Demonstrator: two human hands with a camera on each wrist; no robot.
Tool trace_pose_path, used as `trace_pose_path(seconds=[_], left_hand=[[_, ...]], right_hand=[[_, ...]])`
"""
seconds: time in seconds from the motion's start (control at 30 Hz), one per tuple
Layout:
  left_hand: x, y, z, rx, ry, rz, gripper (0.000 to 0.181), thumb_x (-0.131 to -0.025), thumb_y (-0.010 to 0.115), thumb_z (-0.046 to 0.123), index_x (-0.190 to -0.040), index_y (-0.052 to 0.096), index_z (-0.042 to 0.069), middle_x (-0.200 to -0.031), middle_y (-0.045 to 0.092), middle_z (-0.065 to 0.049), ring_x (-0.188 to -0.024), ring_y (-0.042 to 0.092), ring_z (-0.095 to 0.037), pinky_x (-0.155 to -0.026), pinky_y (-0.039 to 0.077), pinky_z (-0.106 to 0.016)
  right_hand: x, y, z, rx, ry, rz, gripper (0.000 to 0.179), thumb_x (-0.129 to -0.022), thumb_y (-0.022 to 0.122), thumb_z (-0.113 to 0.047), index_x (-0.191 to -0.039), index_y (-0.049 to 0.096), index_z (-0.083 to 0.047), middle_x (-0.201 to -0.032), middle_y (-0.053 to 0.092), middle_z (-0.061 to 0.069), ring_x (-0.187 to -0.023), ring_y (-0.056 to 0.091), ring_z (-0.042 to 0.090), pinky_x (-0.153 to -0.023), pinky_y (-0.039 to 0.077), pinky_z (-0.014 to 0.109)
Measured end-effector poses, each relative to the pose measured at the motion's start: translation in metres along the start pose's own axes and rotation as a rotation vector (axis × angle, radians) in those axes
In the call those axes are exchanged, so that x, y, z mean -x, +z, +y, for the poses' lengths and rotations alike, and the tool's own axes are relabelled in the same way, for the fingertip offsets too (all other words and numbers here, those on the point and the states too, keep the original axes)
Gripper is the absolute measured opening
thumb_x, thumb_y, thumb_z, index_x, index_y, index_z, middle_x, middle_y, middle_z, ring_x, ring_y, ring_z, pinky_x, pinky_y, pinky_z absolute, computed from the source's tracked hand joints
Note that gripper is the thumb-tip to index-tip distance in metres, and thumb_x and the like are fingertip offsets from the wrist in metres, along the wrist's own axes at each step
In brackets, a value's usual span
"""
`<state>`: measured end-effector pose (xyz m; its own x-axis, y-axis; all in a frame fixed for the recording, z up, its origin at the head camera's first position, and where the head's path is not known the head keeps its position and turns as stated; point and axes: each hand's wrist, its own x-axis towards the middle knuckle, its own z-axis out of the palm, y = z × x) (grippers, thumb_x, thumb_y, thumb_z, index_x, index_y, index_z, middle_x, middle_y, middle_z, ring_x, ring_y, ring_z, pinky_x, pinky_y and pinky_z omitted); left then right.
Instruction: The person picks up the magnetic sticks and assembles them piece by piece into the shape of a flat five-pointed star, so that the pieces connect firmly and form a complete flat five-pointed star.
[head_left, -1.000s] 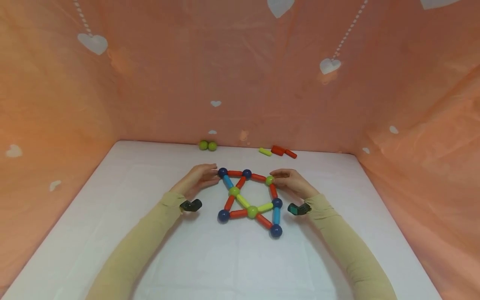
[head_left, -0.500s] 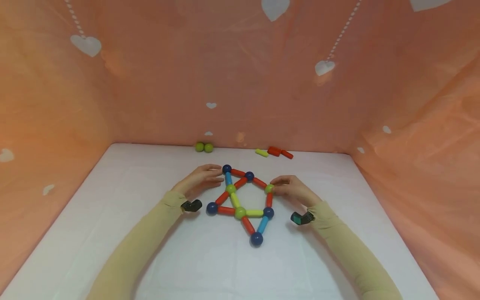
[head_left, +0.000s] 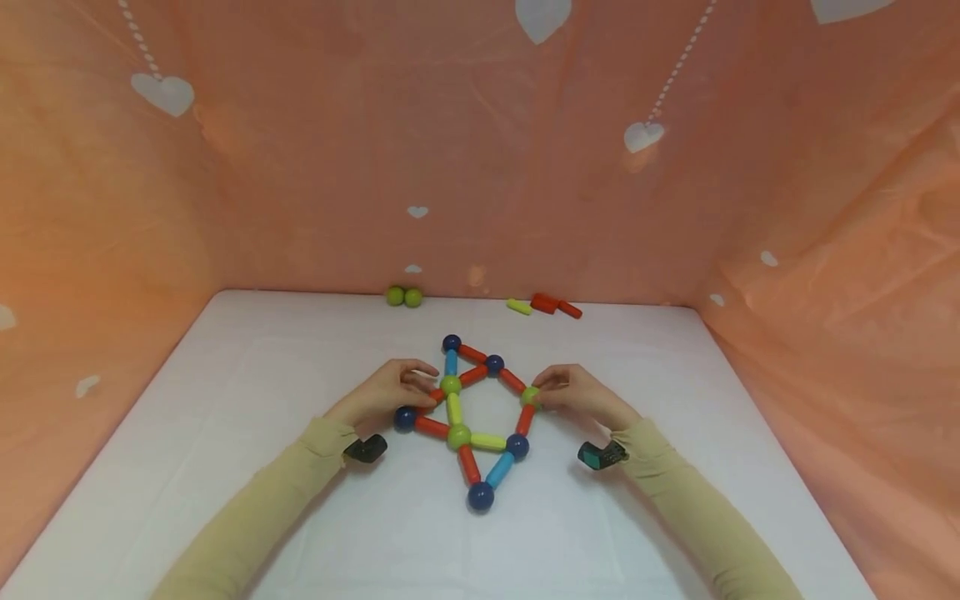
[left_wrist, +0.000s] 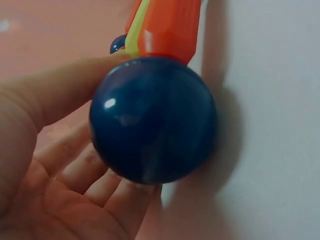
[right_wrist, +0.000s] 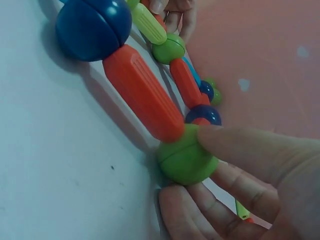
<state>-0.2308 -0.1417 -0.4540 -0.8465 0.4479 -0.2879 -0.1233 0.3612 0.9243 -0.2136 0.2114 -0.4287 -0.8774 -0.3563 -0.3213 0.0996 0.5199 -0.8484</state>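
Note:
A flat ball-and-stick construction toy, with a ring of red and yellow-green sticks and three triangular points, lies on the table. In the head view my left hand (head_left: 386, 392) pinches the upper-left red stick (head_left: 438, 395), between a dark blue ball (head_left: 405, 418) and a green ball (head_left: 450, 385). Close up in the left wrist view, that blue ball (left_wrist: 152, 120) hides the fingertips. On the toy's right side my right hand (head_left: 577, 396) pinches another green ball (head_left: 529, 397). The right wrist view has the thumb on this green ball (right_wrist: 185, 160), fingers curled behind it.
Two loose green balls (head_left: 404, 297) sit at the table's back edge. To their right lie loose sticks, a yellow-green one (head_left: 519, 307) and red ones (head_left: 544, 303). A peach cloth (head_left: 480, 167) encloses the white table (head_left: 300, 525) at the back and sides.
The whole toy has turned clockwise and come slightly nearer. My left hand has left the far-left blue ball for the red stick. My right hand has stayed with its green ball, moving nearer.

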Motion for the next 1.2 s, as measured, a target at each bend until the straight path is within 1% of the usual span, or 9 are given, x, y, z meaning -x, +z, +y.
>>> trace_pose_path(seconds=[0.13, 0.27, 0.4, 0.47, 0.57, 0.7, 0.8, 0.93, 1.2], left_hand=[[0.001, 0.001, -0.002, -0.013, 0.034, 0.016, 0.044, -0.090, 0.075, 0.009, -0.131, 0.061, 0.002, -0.121, 0.072, -0.017, -0.104, 0.072, -0.020, -0.094, 0.060, -0.035], [0.003, -0.002, -0.002, -0.022, 0.052, 0.031, 0.042, -0.090, 0.074, 0.007, -0.129, 0.062, 0.000, -0.119, 0.073, -0.018, -0.103, 0.072, -0.020, -0.091, 0.061, -0.034], [0.002, -0.007, -0.003, -0.040, 0.078, 0.037, 0.040, -0.091, 0.073, 0.006, -0.129, 0.062, -0.001, -0.118, 0.073, -0.019, -0.103, 0.072, -0.021, -0.091, 0.061, -0.035], [0.000, -0.009, -0.003, -0.045, 0.085, 0.035, 0.040, -0.091, 0.073, 0.006, -0.129, 0.062, -0.001, -0.119, 0.073, -0.020, -0.104, 0.072, -0.022, -0.092, 0.061, -0.035], [-0.002, -0.012, -0.003, -0.037, 0.067, 0.041, 0.039, -0.092, 0.072, 0.006, -0.129, 0.062, 0.000, -0.120, 0.073, -0.018, -0.105, 0.072, -0.022, -0.094, 0.060, -0.035], [-0.005, -0.015, -0.001, -0.045, 0.077, 0.051, 0.039, -0.092, 0.073, 0.007, -0.129, 0.062, -0.001, -0.120, 0.073, -0.019, -0.106, 0.072, -0.023, -0.094, 0.060, -0.035], [-0.006, -0.017, -0.002, -0.057, 0.093, 0.054, 0.040, -0.092, 0.072, 0.008, -0.129, 0.061, -0.002, -0.121, 0.072, -0.020, -0.107, 0.071, -0.023, -0.094, 0.060, -0.034], [-0.005, -0.016, -0.003, -0.035, 0.074, 0.057, 0.041, -0.092, 0.073, 0.009, -0.130, 0.062, -0.001, -0.122, 0.072, -0.018, -0.109, 0.071, -0.022, -0.094, 0.059, -0.032], [-0.002, -0.015, -0.004, -0.019, 0.094, 0.042, 0.041, -0.093, 0.073, 0.011, -0.130, 0.061, -0.002, -0.122, 0.072, -0.020, -0.110, 0.070, -0.023, -0.092, 0.059, -0.031]], right_hand=[[0.001, -0.003, 0.001, 0.016, -0.006, -0.020, 0.033, -0.096, 0.069, -0.020, -0.123, 0.064, -0.002, -0.109, 0.072, 0.011, -0.094, 0.065, 0.018, -0.088, 0.057, 0.027], [-0.003, -0.013, -0.002, 0.030, 0.009, -0.042, 0.037, -0.100, 0.063, -0.025, -0.130, 0.061, -0.004, -0.119, 0.071, 0.013, -0.101, 0.066, 0.019, -0.095, 0.057, 0.031], [-0.013, -0.028, -0.007, 0.027, 0.029, -0.032, 0.043, -0.102, 0.060, -0.026, -0.139, 0.056, -0.005, -0.128, 0.068, 0.016, -0.107, 0.066, 0.021, -0.102, 0.055, 0.035], [-0.020, -0.036, -0.009, 0.028, 0.015, -0.021, 0.045, -0.102, 0.060, -0.024, -0.142, 0.053, -0.003, -0.131, 0.066, 0.018, -0.110, 0.067, 0.024, -0.103, 0.055, 0.037], [-0.035, -0.046, -0.014, 0.046, -0.026, 0.024, 0.047, -0.101, 0.061, -0.018, -0.143, 0.051, 0.000, -0.134, 0.063, 0.022, -0.114, 0.065, 0.031, -0.103, 0.056, 0.040], [-0.055, -0.052, -0.021, 0.105, -0.090, 0.117, 0.049, -0.099, 0.064, -0.014, -0.141, 0.050, 0.006, -0.135, 0.060, 0.027, -0.123, 0.061, 0.039, -0.105, 0.054, 0.047], [-0.068, -0.052, -0.024, 0.162, -0.114, 0.174, 0.049, -0.098, 0.065, -0.013, -0.140, 0.051, 0.006, -0.138, 0.059, 0.027, -0.127, 0.058, 0.041, -0.107, 0.053, 0.047], [-0.082, -0.049, -0.025, 0.214, -0.142, 0.206, 0.048, -0.095, 0.068, -0.010, -0.138, 0.054, 0.006, -0.140, 0.057, 0.026, -0.131, 0.055, 0.041, -0.110, 0.050, 0.050], [-0.101, -0.045, -0.024, 0.191, -0.164, 0.273, 0.053, -0.094, 0.066, -0.005, -0.142, 0.050, 0.007, -0.148, 0.051, 0.026, -0.143, 0.043, 0.042, -0.119, 0.039, 0.053]])
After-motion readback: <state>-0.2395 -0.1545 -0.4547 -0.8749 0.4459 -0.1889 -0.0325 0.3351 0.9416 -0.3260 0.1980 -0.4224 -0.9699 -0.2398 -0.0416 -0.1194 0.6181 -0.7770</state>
